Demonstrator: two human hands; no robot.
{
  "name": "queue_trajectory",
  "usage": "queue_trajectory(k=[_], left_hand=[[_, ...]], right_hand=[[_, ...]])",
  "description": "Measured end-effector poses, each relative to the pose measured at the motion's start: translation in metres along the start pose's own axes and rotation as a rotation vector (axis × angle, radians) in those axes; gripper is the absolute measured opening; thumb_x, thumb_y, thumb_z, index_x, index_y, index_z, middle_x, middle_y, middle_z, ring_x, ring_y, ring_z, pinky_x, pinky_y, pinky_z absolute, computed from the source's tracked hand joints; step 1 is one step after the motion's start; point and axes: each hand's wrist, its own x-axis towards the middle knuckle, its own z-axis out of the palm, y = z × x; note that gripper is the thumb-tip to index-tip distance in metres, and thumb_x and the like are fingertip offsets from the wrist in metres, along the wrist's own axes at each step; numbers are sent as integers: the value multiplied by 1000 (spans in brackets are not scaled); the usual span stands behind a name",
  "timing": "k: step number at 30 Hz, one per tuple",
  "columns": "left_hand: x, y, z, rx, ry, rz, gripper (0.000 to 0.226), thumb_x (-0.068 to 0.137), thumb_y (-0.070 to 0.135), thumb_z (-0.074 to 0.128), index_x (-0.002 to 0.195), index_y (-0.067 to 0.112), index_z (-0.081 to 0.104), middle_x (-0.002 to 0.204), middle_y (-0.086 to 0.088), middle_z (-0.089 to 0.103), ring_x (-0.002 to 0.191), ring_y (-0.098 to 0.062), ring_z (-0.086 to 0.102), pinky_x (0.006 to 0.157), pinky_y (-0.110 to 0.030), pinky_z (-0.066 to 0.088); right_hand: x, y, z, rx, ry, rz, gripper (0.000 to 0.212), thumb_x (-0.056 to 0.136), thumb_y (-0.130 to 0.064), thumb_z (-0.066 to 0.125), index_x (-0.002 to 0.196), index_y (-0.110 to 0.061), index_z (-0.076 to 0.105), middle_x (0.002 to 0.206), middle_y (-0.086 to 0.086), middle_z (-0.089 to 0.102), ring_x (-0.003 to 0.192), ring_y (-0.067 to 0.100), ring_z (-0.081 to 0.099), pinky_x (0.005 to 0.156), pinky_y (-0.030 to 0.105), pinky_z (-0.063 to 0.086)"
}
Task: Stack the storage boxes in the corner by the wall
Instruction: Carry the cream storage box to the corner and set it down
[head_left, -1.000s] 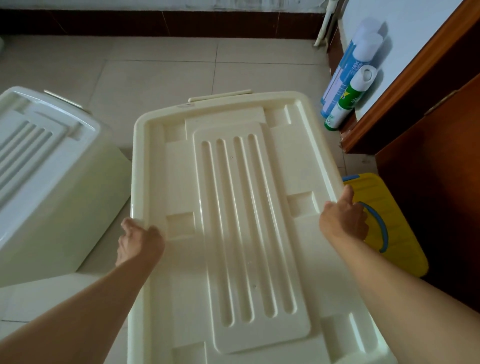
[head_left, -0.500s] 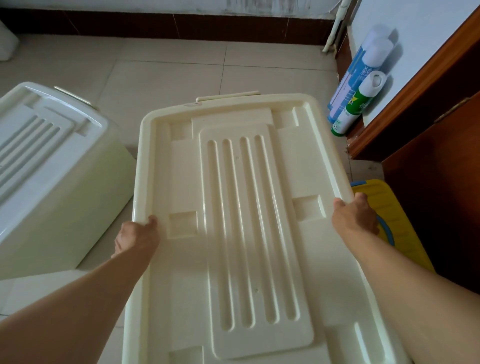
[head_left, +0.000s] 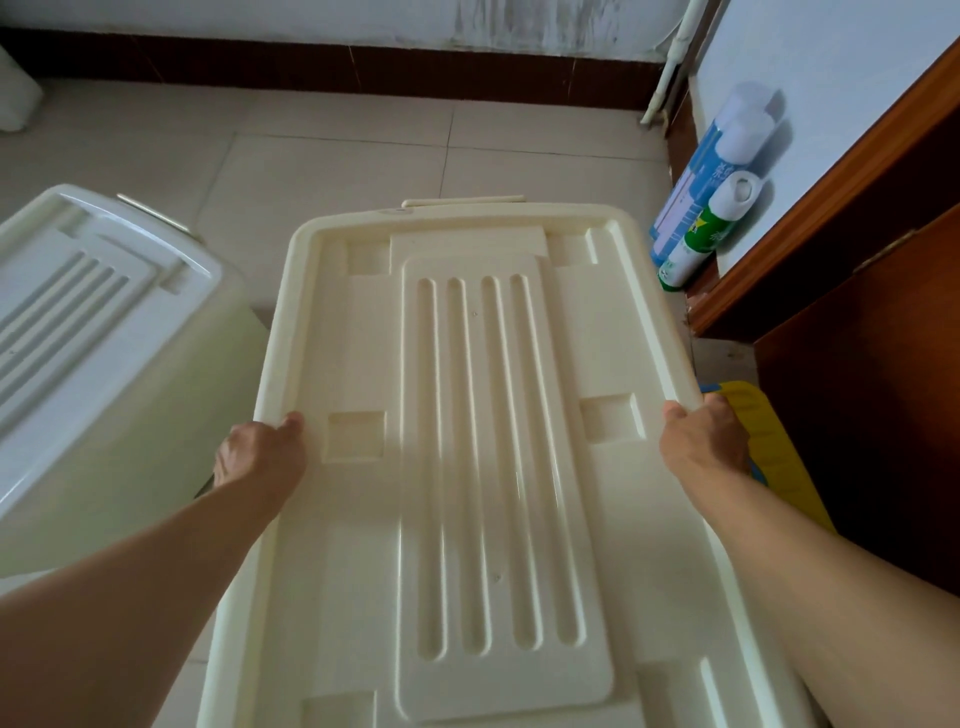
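A large cream storage box (head_left: 478, 415) with a ribbed lid fills the middle of the view, its far end pointing at the wall. My left hand (head_left: 260, 457) grips its left rim, thumb on top and fingers hidden under the edge. My right hand (head_left: 701, 441) grips the right rim the same way. A second, whiter storage box (head_left: 93, 332) with a lid stands on the floor to the left, apart from the first.
Two spray cans (head_left: 711, 208) lean in the corner at the right by a white pipe (head_left: 670, 62). A brown wooden cabinet (head_left: 857, 338) lines the right side. A yellow lid with a blue handle (head_left: 769, 447) lies under my right hand. Tiled floor (head_left: 337, 156) stretches to the dark skirting.
The cream box has moved forward toward the wall and slightly right. Both hands keep their grip on its rims. More of the back wall and pipe shows.
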Motion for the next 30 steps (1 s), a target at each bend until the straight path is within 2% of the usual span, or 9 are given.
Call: queue_trajectory(k=[9,15,22,26,30], left_hand=[[-23,51,-71,-37,25,-12,56,92,42,44,111,-8,61,115,-30,60,106,-43,57,91,-44,48],[-31,98,-118,-89,59,-6,54,94,36,45,119,-11,56,120,-32,56,114,-42,52,91,-43,44],[-14,150,-155,-124,69,31,54,93,36,48,115,-12,59,116,-31,59,107,-42,57,74,-37,41],[14,187,-175,-127,56,71,54,93,36,47,114,-12,60,116,-32,59,109,-42,56,88,-41,47],[46,223,-192,-121,28,109,53,93,36,48,113,-12,60,115,-32,60,108,-43,57,86,-40,47]], right_hand=[[-8,-57,-65,23,-10,-3,39,91,-32,50,121,-6,52,127,22,56,117,42,52,101,48,40],[-4,-110,-114,31,9,-62,41,92,-33,50,124,-7,51,126,21,57,115,42,54,99,51,44],[10,-177,-151,60,54,-82,41,90,-31,48,123,-8,51,126,21,57,114,43,53,99,51,43],[22,-222,-159,76,74,-107,42,89,-28,48,124,-6,51,124,21,58,112,43,54,98,51,43],[36,-261,-161,92,86,-102,41,89,-26,48,124,-6,53,124,21,59,111,41,56,97,49,45]])
